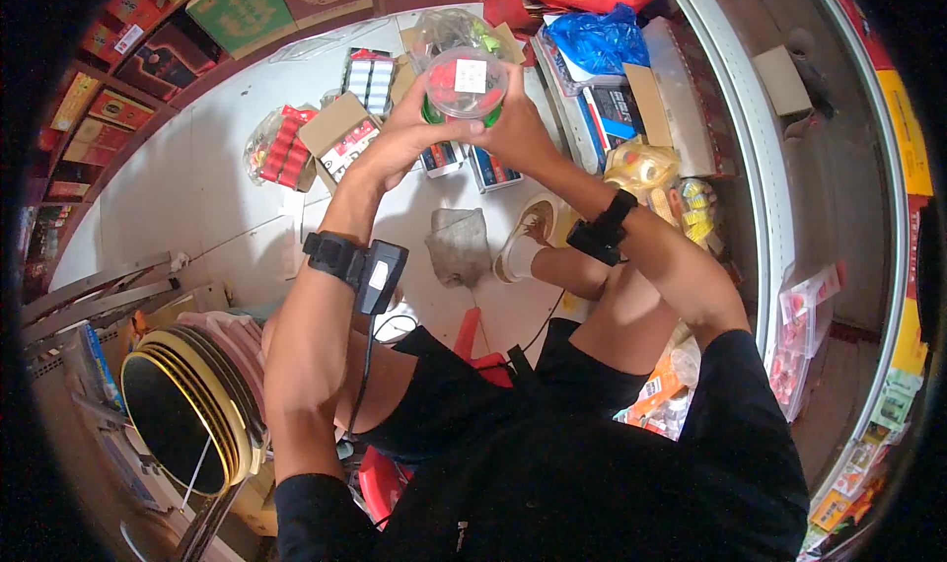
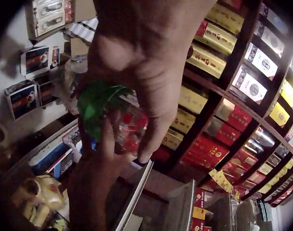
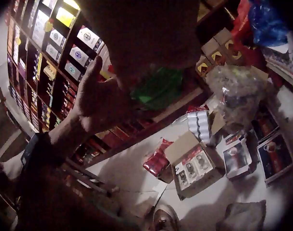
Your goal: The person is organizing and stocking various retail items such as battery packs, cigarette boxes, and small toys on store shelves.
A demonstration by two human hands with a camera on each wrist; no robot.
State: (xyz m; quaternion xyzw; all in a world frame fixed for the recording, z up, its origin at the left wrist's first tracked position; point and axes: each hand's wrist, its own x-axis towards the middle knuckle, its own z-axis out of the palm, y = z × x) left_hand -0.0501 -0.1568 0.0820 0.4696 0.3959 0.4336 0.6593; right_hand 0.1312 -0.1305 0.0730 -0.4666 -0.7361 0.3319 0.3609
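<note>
Between both hands, out in front of the body, is a clear round plastic jar (image 1: 442, 77) with red pieces inside and a white label (image 1: 471, 76) on the face turned up to the head camera. Its green lid (image 2: 91, 108) is on the underside. My left hand (image 1: 412, 128) grips the jar's left side, thumb across the near edge. From the right, my right hand (image 1: 515, 120) holds it with curled fingers. In the right wrist view the green lid (image 3: 158, 89) shows below the dark right hand (image 3: 141, 41). The fingertips behind the jar are hidden.
On the white floor stand an open carton (image 1: 340, 133), red packets (image 1: 286, 153) and a grey cloth-like piece (image 1: 459, 246). Boxes under a blue bag (image 1: 597, 39) lie to the right. Round fans or paddles (image 1: 173, 414) lean at lower left; shelves (image 2: 209, 103) of boxes line the wall.
</note>
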